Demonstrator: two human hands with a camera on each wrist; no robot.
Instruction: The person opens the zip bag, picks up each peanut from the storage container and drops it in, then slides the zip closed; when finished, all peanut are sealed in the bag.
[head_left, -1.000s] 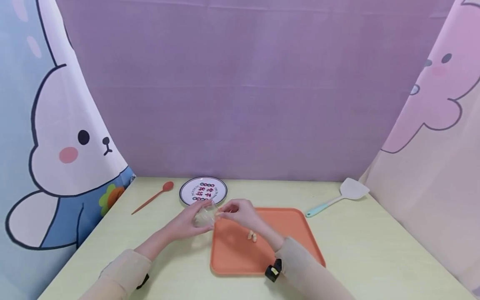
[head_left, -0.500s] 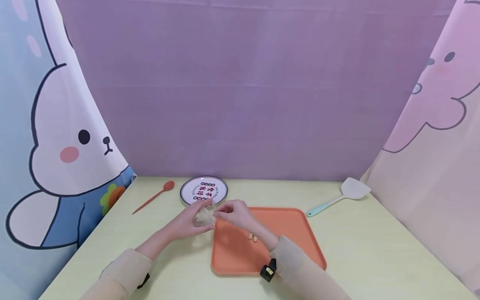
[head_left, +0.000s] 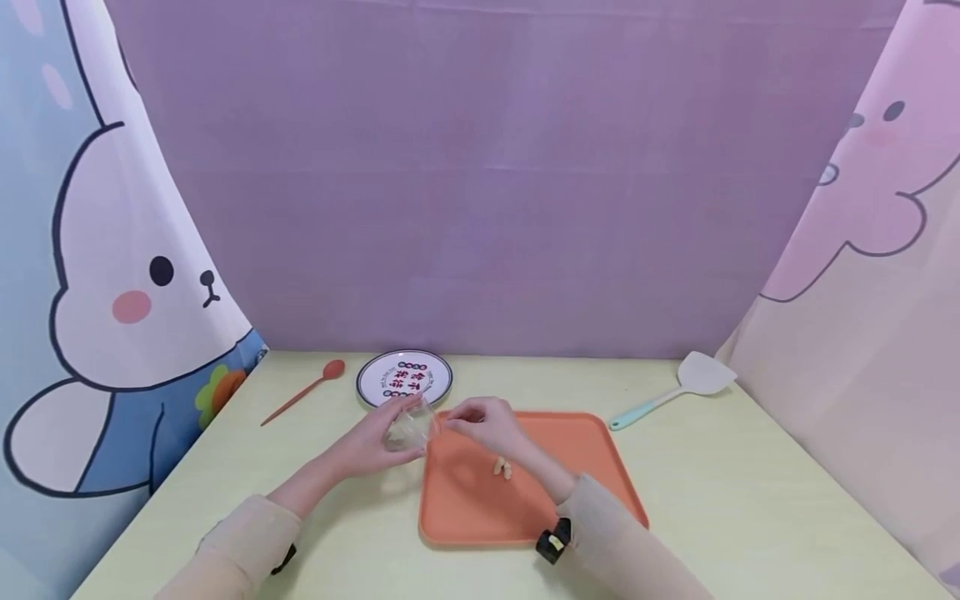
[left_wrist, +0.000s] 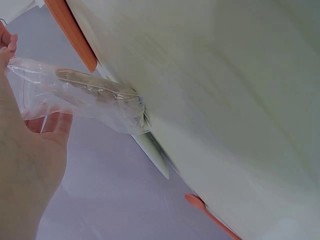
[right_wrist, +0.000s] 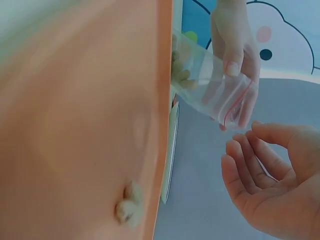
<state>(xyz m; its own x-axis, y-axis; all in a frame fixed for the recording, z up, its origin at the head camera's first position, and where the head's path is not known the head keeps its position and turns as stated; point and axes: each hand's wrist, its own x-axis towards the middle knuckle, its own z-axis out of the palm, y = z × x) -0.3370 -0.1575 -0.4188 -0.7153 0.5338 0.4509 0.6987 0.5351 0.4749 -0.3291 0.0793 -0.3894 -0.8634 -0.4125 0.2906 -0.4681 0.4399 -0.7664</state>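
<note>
My left hand point(head_left: 371, 442) grips a clear zip bag point(head_left: 411, 429) over the tray's left edge, thumb on one side and fingers on the other. Inside the bag are several peanuts point(right_wrist: 181, 70), gathered at the end away from its red zip strip. With thumb and forefinger my right hand point(head_left: 487, 425) pinches the edge of the bag's mouth; the other fingers curl loosely. A few peanuts point(head_left: 502, 468) lie on the orange tray point(head_left: 480, 525) below my right forearm.
Behind my left hand is a white plate point(head_left: 405, 375) with a dark rim and red lettering. A red spoon point(head_left: 303, 392) lies at the far left. On the right rests a white spatula point(head_left: 675, 390) with a mint handle. A purple curtain point(head_left: 480, 183) closes off the back.
My right hand shifts left against the bag, then back right, drawing its mouth edge out a little. My left hand keeps its hold almost in place. The peanuts on the tray stay put.
</note>
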